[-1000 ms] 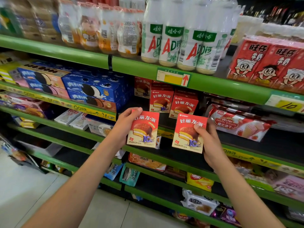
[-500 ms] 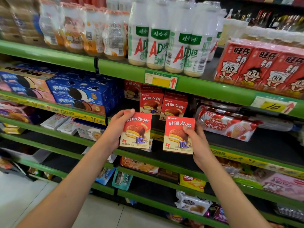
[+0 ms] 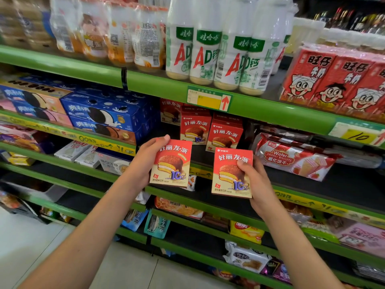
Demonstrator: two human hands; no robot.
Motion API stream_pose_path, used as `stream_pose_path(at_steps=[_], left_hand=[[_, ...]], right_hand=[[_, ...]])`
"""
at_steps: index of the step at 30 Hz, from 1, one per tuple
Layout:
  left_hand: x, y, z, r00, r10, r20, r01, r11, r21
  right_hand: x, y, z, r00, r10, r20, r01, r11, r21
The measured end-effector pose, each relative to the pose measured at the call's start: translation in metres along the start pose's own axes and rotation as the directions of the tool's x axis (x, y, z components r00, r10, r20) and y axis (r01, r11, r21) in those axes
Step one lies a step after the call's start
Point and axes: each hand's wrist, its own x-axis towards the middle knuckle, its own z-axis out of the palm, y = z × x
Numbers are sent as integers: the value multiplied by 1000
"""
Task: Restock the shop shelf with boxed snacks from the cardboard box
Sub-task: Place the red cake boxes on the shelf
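Note:
I hold two red snack boxes with a chocolate pie picture in front of the green shop shelf (image 3: pixel 208 198). My left hand (image 3: pixel 145 159) grips the left box (image 3: pixel 171 163) by its left edge. My right hand (image 3: pixel 257 184) grips the right box (image 3: pixel 231 174) by its right side, thumb on the front. Both boxes are upright, just in front of the shelf's front lip. Behind them on the dark shelf board stand several boxes of the same kind (image 3: pixel 224 134), stacked two high. The cardboard box is out of view.
Blue biscuit boxes (image 3: pixel 104 115) sit left of the red boxes, a wafer packet (image 3: pixel 291 157) to the right. White bottles (image 3: pixel 208 42) and red milk cartons (image 3: pixel 337 80) fill the shelf above. Lower shelves hold assorted packets. A pale tiled floor (image 3: pixel 31 243) lies lower left.
Both hands have carried the boxes slightly closer to the shelf, and the two boxes have drawn a little further apart. The camera has shifted nearer and to the right.

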Motion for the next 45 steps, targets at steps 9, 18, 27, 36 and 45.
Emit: stream_pose_path(at_steps=[9, 18, 27, 36, 45], left_hand=[[2, -3, -22, 995, -4, -100, 4, 1000, -6], [4, -7, -27, 994, -5, -111, 3, 1000, -19], [2, -8, -27, 994, -9, -104, 6, 1000, -29], [1, -7, -25, 993, -19, -115, 15, 999, -35], [1, -8, -26, 994, -18, -109, 13, 999, -50]], right_hand=[[0, 0, -4, 999, 2, 38, -2, 1000, -2], [0, 2, -5, 998, -13, 60, 12, 1000, 14], [0, 4, -7, 998, -18, 62, 16, 1000, 23], [3, -1, -17, 995, -1, 98, -8, 996, 90], [-2, 2, -41, 995, 87, 58, -104, 854, 510]])
